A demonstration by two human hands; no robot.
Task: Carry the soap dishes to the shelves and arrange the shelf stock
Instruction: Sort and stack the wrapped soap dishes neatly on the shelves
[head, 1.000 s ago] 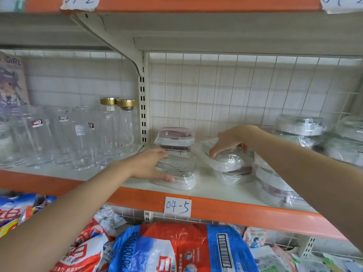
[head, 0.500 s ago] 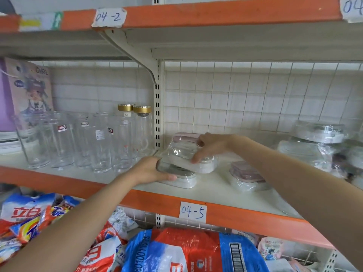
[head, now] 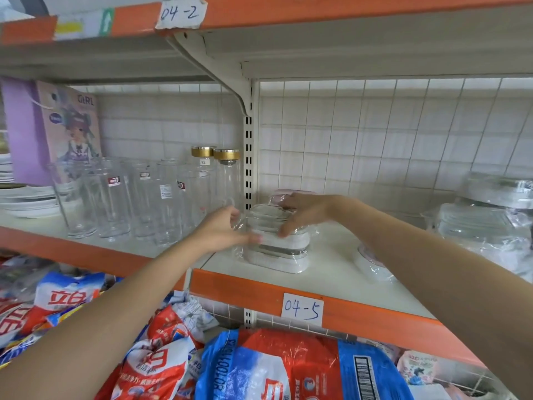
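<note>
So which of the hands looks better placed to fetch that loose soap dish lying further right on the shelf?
The right hand, probably. Its arm already passes just above the loose soap dish, while the left hand holds the stack from the far side.

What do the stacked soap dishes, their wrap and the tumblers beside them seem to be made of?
Soap dishes: apparently hard plastic, clear with white rims.
Wrap: thin clear film, crinkled and glinting.
Tumblers: probably glass, fully transparent with bright edges, though clear plastic can't be excluded.
</note>
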